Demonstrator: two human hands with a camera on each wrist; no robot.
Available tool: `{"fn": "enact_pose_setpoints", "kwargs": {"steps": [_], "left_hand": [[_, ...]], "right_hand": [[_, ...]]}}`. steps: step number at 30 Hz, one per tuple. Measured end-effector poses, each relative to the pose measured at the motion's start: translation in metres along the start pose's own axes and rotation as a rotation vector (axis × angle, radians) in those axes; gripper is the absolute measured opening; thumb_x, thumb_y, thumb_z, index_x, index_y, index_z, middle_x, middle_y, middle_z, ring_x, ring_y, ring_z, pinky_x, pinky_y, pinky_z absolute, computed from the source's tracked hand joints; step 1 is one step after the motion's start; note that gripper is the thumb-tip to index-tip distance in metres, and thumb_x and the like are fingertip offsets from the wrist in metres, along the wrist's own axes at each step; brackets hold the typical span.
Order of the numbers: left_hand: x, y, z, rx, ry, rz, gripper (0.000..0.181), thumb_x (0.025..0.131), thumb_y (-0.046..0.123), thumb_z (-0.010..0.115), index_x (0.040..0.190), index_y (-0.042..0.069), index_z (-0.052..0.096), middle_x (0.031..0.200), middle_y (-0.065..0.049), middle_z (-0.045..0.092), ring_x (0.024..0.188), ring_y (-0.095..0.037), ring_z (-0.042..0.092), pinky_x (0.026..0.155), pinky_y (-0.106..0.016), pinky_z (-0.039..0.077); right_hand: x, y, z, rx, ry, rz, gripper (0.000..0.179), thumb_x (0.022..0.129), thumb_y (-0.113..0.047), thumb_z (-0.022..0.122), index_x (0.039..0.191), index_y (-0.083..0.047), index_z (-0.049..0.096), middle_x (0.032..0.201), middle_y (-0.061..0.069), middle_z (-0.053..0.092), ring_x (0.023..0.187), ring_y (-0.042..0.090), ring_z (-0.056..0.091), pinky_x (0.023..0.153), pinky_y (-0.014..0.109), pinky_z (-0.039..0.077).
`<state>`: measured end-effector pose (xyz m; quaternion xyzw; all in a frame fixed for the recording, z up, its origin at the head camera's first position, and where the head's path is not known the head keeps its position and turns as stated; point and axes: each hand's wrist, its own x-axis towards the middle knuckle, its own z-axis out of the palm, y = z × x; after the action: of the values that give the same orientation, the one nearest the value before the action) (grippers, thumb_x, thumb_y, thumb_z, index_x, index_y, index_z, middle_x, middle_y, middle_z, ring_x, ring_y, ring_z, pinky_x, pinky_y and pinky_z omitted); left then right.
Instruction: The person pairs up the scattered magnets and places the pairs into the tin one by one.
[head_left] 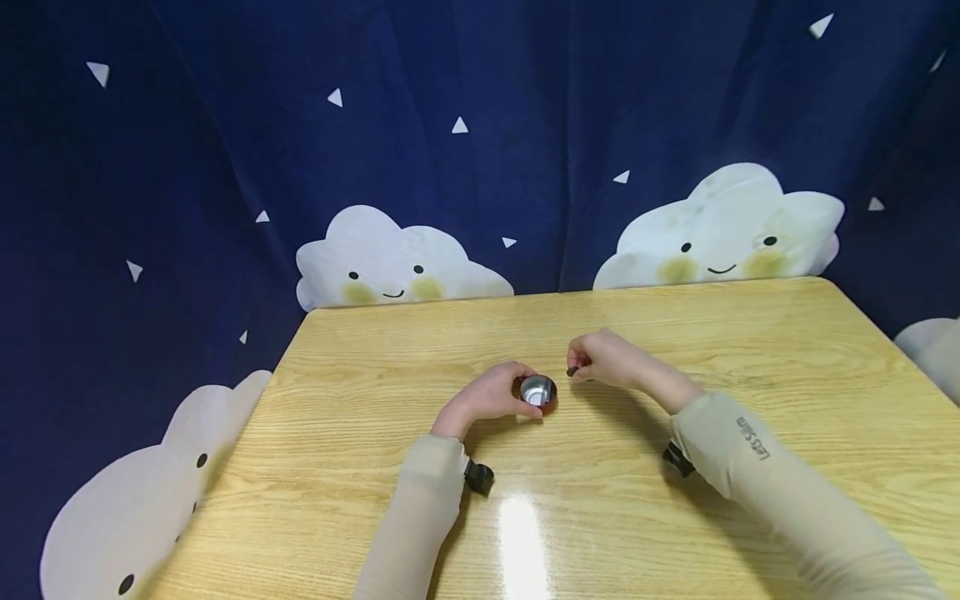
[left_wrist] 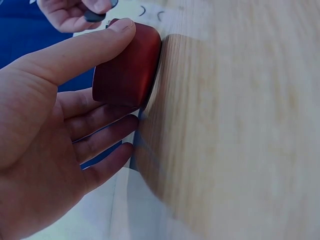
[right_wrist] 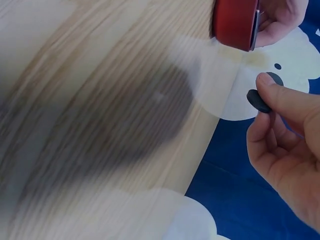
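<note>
left hand point(head_left: 491, 396) wraps its fingers around the small red tin point(head_left: 538, 392), mouth up on the wooden table point(head_left: 375, 467). right hand point(head_left: 609, 360) pinches a dark disc point(right_wrist: 260, 99) just right of the tin and slightly beyond it, nearly level with its rim.

We seem to be in a makeshift recording corner rather than a lived-in room: a glossy wood-grain desk point(head_left: 375, 358) stands closed in on all sides by a navy curtain point(head_left: 525, 125) printed with smiling white clouds point(head_left: 390, 258) and small triangles.
</note>
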<state>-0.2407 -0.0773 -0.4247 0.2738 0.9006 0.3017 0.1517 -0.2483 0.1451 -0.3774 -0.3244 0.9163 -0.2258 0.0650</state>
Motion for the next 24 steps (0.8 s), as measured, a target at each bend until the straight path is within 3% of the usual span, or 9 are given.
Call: {"fn": "enact_pose_setpoints", "kwargs": {"steps": [17,24], "left_hand": [[0.002,-0.002,0.0,-0.026,0.005,0.029,0.047,0.07,0.034,0.078,0.108,0.014,0.061,0.097,0.007,0.06,0.086,-0.006,0.054,0.079,-0.022,0.043],[0.001,-0.002,0.0,-0.032,-0.001,0.024,0.05,0.071,0.035,0.077,0.112,0.013,0.06,0.101,0.005,0.061,0.088,-0.007,0.054,0.08,-0.022,0.043]], "right_hand": [[0.015,-0.028,0.0,-0.044,-0.006,-0.088,0.012,0.071,0.0,0.071,0.072,-0.007,0.061,0.067,0.002,0.059,0.061,0.009,0.047,0.06,0.025,0.04],[0.022,-0.035,0.006,-0.083,-0.015,-0.114,0.017,0.07,0.0,0.074,0.069,-0.01,0.061,0.067,-0.004,0.059,0.064,0.007,0.05,0.062,0.023,0.044]]}}
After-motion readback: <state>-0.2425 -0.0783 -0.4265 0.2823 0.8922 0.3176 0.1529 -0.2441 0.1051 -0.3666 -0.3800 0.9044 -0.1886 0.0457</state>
